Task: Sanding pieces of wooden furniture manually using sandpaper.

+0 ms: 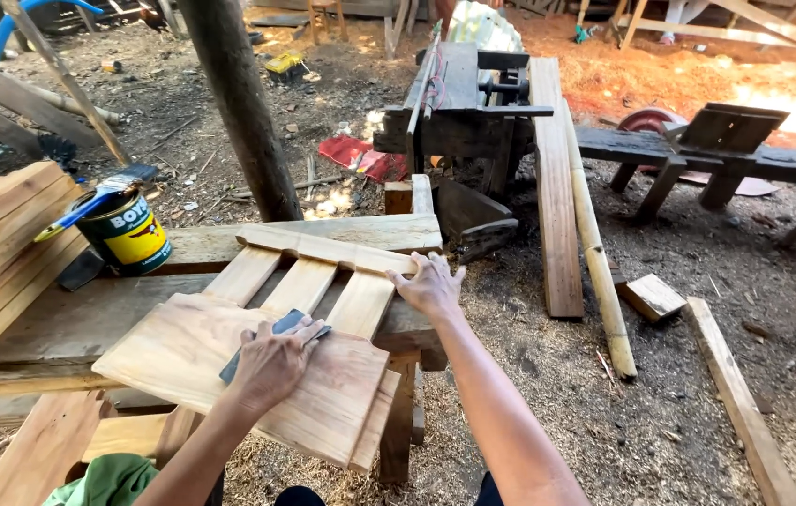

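The person's left hand (271,364) lies flat, fingers together, pressing a dark sheet of sandpaper (276,339) onto the broad seat board of a pale wooden chair part (257,361), while the right hand (431,286) rests spread and open on the far end of the slatted back, its fingers hooked over the top rail (328,249). The piece lies on a rough workbench (70,323), roughly at its right end, and the near corner of the seat board juts past the bench edge with nothing visible beneath it. Hard pressure there would likely tip the piece or let it slide, since only the right hand seems to steady it. The sandpaper is a loose sheet under the palm, so it may skid and leave the fingers rubbing raw grain and picking up splinters. A paint can (126,232) with a brush (89,201) laid across it stands on the bench well to the left; a jolt to the bench might knock it over. The piece's long axis runs from the near left to the far right, slats pointing away toward the top rail.
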